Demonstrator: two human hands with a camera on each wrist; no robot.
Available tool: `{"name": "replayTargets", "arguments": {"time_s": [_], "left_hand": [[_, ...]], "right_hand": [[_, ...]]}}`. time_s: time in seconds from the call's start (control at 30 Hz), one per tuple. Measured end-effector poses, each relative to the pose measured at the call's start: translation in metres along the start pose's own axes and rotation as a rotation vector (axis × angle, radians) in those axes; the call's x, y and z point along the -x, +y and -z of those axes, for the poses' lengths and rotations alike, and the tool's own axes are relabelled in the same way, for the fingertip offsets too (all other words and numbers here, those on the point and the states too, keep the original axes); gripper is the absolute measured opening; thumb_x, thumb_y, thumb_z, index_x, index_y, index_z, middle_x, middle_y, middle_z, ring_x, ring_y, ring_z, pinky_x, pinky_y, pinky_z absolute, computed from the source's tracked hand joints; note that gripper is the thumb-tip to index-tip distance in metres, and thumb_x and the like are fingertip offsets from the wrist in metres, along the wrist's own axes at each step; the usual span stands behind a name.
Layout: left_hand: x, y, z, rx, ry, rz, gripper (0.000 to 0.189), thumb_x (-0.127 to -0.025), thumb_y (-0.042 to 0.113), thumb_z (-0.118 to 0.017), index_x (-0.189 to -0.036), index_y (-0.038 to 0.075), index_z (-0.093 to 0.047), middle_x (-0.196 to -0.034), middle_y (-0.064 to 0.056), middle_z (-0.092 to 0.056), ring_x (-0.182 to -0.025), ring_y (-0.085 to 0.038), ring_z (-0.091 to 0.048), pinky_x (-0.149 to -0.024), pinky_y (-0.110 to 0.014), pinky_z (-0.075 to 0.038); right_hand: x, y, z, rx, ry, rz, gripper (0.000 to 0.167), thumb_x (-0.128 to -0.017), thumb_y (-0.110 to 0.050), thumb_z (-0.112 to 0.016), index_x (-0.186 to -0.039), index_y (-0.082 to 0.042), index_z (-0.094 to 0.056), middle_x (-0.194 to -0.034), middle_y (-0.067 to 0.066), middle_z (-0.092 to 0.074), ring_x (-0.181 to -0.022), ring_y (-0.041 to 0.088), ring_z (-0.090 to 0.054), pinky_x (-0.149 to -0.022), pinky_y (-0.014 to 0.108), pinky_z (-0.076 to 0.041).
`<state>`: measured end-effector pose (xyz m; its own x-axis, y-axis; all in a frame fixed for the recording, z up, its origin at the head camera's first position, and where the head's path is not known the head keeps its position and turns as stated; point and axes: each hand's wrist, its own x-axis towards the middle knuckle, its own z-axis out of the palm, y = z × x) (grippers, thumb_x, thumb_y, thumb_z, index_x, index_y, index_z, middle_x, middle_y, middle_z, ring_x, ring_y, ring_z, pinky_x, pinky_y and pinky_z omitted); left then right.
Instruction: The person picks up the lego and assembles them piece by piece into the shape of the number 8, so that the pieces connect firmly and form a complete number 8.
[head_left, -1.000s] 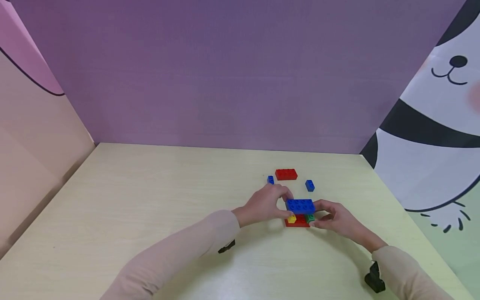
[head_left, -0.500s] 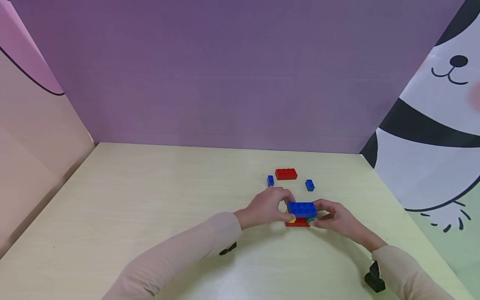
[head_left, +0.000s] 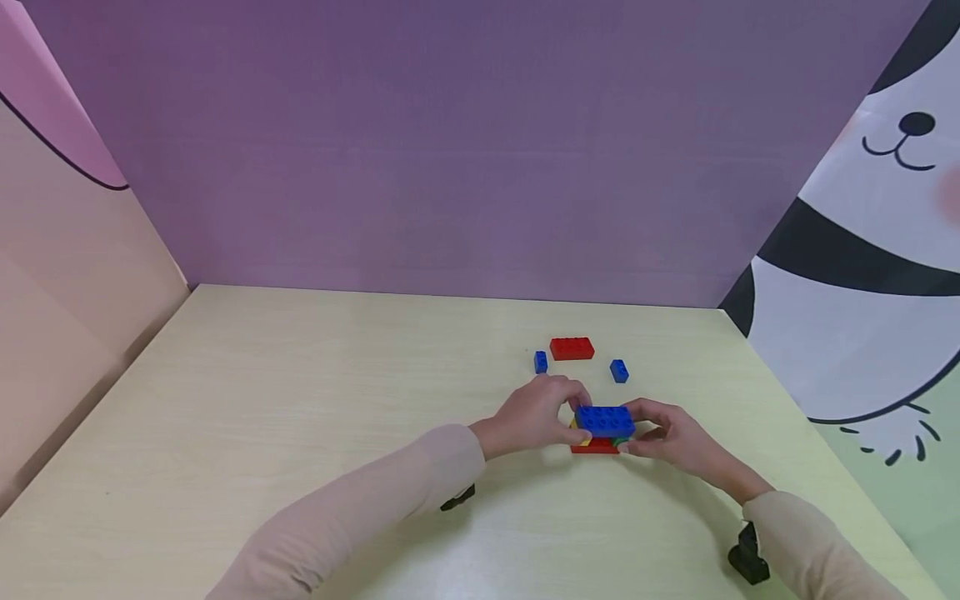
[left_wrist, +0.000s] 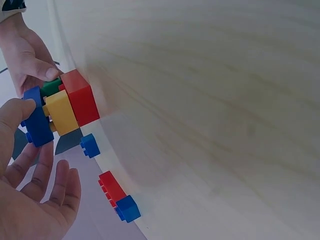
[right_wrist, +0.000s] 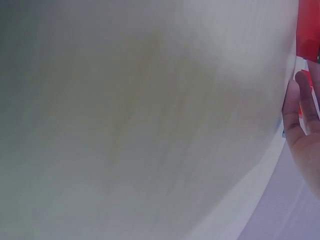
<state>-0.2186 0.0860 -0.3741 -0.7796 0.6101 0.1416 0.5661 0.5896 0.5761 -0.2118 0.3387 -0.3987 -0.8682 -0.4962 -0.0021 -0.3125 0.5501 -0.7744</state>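
Observation:
A blue brick [head_left: 604, 422] lies over a yellow brick [left_wrist: 62, 113] and a green brick [left_wrist: 51, 87], both standing on a red brick [left_wrist: 80, 97]. Yellow studs show in a narrow gap under the blue brick in the left wrist view. My left hand [head_left: 536, 412] pinches the blue brick's left end between thumb and fingers. From the other side, my right hand [head_left: 671, 437] pinches the green brick, thumb in front and index finger behind. The right wrist view catches only part of this hand [right_wrist: 302, 130] beside the red brick [right_wrist: 308, 32].
Behind the hands on the wooden table [head_left: 300, 375] lie another red brick [head_left: 572, 349], a small blue brick [head_left: 541, 362] to its left and a second small blue brick [head_left: 619, 371] to its right. A purple wall [head_left: 450, 167] rises at the table's far edge.
The blue brick and my left hand have come down and slightly right, so the blue brick now covers more of the yellow and green ones. My right hand has stayed in place.

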Motion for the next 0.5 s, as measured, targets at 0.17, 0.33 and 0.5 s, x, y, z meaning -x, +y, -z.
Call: {"name": "replayTargets", "arguments": {"time_s": [0.17,0.33,0.5], "left_hand": [[0.0,-0.0014,-0.0006,-0.002,-0.003,0.006,0.039,-0.074,0.036,-0.074,-0.108,0.023,-0.06,-0.097,0.009,-0.06,-0.097,-0.011,-0.054,-0.069,-0.015,-0.043],[-0.0004,-0.0029,-0.0017,-0.009,-0.005,0.006,0.039,-0.074,0.036,-0.074,-0.109,0.023,-0.06,-0.097,0.009,-0.061,-0.097,-0.011,-0.054,-0.068,-0.015,-0.043],[-0.0008,-0.0045,-0.0026,-0.013,-0.006,-0.001,0.039,-0.074,0.036,-0.074,-0.108,0.023,-0.06,-0.096,0.009,-0.061,-0.097,-0.012,-0.055,-0.067,-0.015,-0.043]], "right_hand": [[-0.0004,0.0008,-0.0005,0.011,0.0,-0.007,0.042,-0.081,-0.017,-0.068,-0.118,-0.003,-0.053,-0.111,0.005,-0.058,-0.103,0.025,-0.056,-0.076,0.023,-0.051],[-0.0006,0.0007,-0.0009,0.018,0.001,-0.021,0.044,-0.081,-0.018,-0.069,-0.119,-0.003,-0.052,-0.115,0.015,-0.056,-0.105,0.029,-0.055,-0.076,0.023,-0.051],[-0.0014,-0.0003,-0.0006,0.031,-0.002,-0.042,0.047,-0.08,-0.019,-0.069,-0.12,-0.002,-0.051,-0.118,0.019,-0.055,-0.107,0.035,-0.053,-0.076,0.022,-0.051]]}}
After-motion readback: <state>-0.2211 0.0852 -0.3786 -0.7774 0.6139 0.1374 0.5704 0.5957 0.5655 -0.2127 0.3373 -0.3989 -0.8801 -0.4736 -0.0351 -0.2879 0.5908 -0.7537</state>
